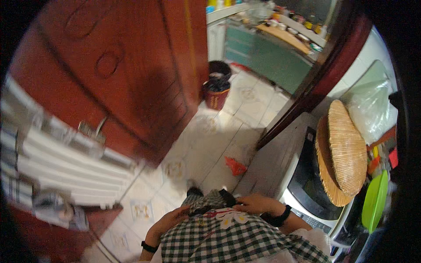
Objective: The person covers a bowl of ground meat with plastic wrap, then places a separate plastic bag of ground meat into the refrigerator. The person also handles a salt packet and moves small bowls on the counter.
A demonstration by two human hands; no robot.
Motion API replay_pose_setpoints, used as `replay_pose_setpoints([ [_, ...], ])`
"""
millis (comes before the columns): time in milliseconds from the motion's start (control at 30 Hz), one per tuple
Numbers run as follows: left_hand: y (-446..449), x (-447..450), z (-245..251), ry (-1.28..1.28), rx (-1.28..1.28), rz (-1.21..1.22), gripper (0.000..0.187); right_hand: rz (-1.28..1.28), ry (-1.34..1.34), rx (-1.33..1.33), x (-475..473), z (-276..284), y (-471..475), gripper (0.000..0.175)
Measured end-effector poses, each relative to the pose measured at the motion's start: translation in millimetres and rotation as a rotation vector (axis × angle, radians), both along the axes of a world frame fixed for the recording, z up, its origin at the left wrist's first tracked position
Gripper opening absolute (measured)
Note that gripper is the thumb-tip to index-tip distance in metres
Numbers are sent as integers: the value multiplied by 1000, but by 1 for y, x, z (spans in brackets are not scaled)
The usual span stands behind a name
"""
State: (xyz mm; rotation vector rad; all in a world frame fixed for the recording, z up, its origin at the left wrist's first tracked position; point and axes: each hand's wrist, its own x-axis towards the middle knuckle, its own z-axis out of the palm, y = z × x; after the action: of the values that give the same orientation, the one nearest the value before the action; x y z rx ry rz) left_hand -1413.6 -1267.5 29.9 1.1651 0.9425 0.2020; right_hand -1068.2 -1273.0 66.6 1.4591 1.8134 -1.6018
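Observation:
A black-and-white checked apron with white flower patches covers my front. My left hand rests against the apron's left edge, its fingertips partly hidden. On the other side, my right hand touches the apron's upper edge near the flowers, fingers bent inward. Whether either hand grips the cloth cannot be made out. Between the hands shows a dark grey patterned fabric. Both wrists wear black bands.
A reddish wooden door stands at left, beside a doorway. Beyond it are a maroon bin and green cabinets. At right, woven trays lean over a washing machine near a green basin. A red scrap lies on the floor.

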Motion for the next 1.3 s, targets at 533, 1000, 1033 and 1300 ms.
replay_pose_setpoints([
  [533,359,152,13,-189,160,-501,30,-1005,236,314,37,14,158,45],
  [1000,512,344,63,-58,491,-133,21,-952,127,740,244,13,357,31],
  [1033,522,355,70,-91,471,-122,20,-970,145,719,253,16,365,31],
  [1300,604,465,193,-688,746,-217,17,-1073,222,581,330,21,411,31],
])
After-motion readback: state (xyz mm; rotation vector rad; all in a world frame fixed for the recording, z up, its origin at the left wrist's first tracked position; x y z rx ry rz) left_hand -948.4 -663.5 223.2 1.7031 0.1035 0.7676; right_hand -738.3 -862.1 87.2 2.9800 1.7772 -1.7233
